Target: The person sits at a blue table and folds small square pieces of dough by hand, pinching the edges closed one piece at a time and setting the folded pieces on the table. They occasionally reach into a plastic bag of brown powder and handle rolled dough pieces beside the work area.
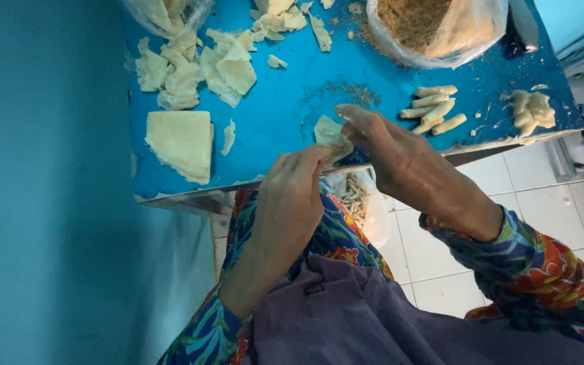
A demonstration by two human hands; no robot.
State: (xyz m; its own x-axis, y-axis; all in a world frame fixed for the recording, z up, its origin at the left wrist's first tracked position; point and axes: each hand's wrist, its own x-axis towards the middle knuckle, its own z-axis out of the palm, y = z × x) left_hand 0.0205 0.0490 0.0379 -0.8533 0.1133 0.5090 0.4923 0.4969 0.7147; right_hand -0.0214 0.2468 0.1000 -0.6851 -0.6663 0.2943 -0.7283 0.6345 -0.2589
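While rolled pastries lie at upper right, left hand and right hand pinch a pastry wrapper at centre frame.

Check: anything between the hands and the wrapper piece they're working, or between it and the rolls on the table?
Nothing visible. Both the left hand and right hand already pinch the wrapper piece. The blue table between it and the rolls shows only fine crumbs.

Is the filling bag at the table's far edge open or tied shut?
Open. The clear plastic bag has its mouth spread wide, with brown crumbly filling exposed inside; no knot or tie shows.
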